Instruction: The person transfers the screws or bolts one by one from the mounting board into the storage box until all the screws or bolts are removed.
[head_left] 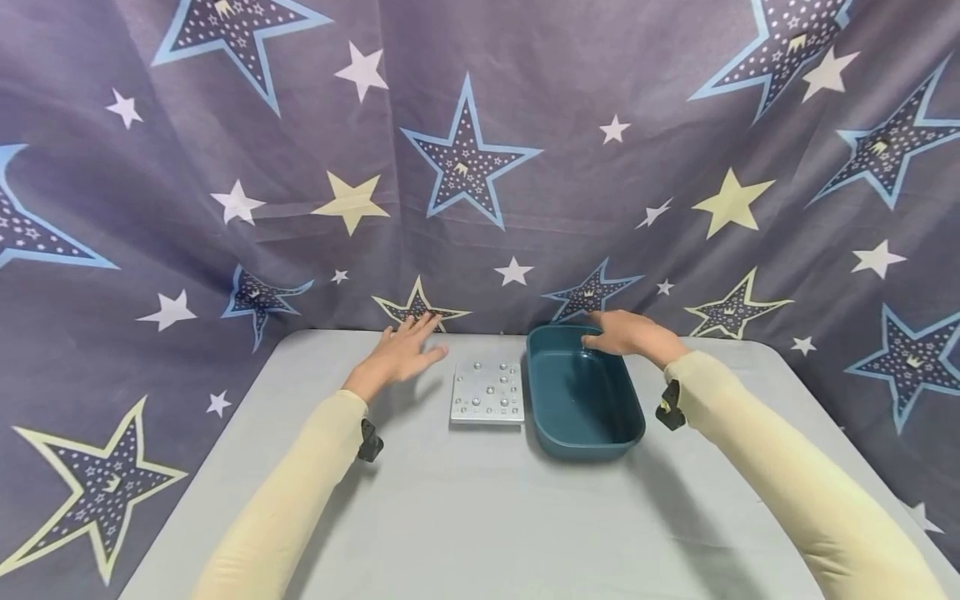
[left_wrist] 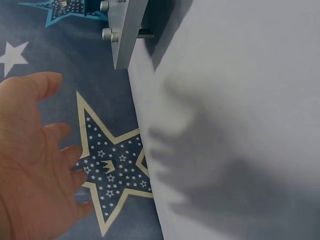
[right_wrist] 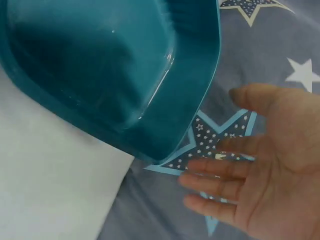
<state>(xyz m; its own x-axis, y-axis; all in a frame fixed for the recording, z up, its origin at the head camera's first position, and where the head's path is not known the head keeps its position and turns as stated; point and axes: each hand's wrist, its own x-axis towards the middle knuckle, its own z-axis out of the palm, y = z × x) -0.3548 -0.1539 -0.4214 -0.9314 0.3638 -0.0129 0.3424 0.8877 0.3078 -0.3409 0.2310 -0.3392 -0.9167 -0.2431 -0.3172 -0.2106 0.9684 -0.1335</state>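
Note:
A silver metal plate (head_left: 469,386) with several bolts set in it lies on the table, left of a teal plastic basin (head_left: 577,451). Seen from its edge in the left wrist view, the plate (left_wrist: 126,37) has bolt heads on one face and a shank poking out of the other. My left hand (head_left: 401,352) hovers to the left of the plate, fingers loosely spread, holding nothing. Over the basin's far right corner is my right hand (head_left: 632,332). The right wrist view shows this hand (right_wrist: 285,165) with relaxed fingers, beside the rim and apart from it.
A pale grey table (head_left: 450,517) carries the plate and the basin. Behind it and at both sides hangs a dark curtain (head_left: 450,250) printed with stars. Each wrist wears a small black device, such as the one (head_left: 371,441) on the left.

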